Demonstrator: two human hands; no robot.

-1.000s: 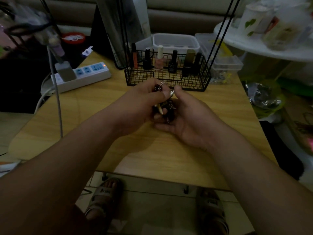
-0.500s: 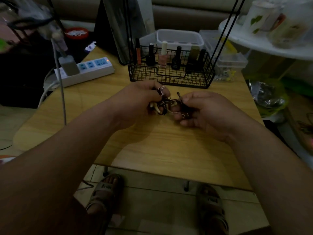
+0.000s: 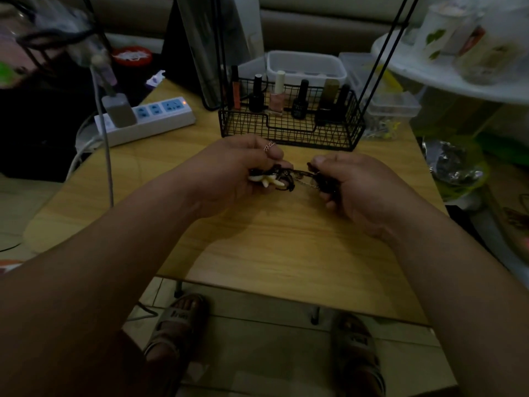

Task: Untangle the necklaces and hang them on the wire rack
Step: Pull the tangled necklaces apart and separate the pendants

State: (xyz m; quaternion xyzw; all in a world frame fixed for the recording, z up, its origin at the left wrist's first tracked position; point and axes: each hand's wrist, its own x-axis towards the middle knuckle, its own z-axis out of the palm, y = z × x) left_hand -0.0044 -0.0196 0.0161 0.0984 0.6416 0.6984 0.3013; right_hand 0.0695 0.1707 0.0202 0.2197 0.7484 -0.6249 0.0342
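A tangled bunch of necklaces [image 3: 289, 179], dark cords with a thin chain and pale tooth-like pendants, stretches between my two hands above the wooden table [image 3: 286, 247]. My left hand [image 3: 229, 173] grips the end with the pale pendants, and a bit of light chain shows on its fingers. My right hand [image 3: 352, 184] pinches the dark cords at the other end. The black wire rack [image 3: 289, 133] stands just behind my hands, its thin uprights rising out of view.
Several nail polish bottles [image 3: 277, 96] stand in the rack's basket. A white power strip [image 3: 148, 118] with a plugged charger and cable lies at the left. Clear plastic boxes [image 3: 306, 67] sit behind the rack. A white shelf with containers is at the right. My sandalled feet show below the table.
My hands have drawn apart sideways, stretching the tangle between them. The right hand moved from under the bunch to its right end.
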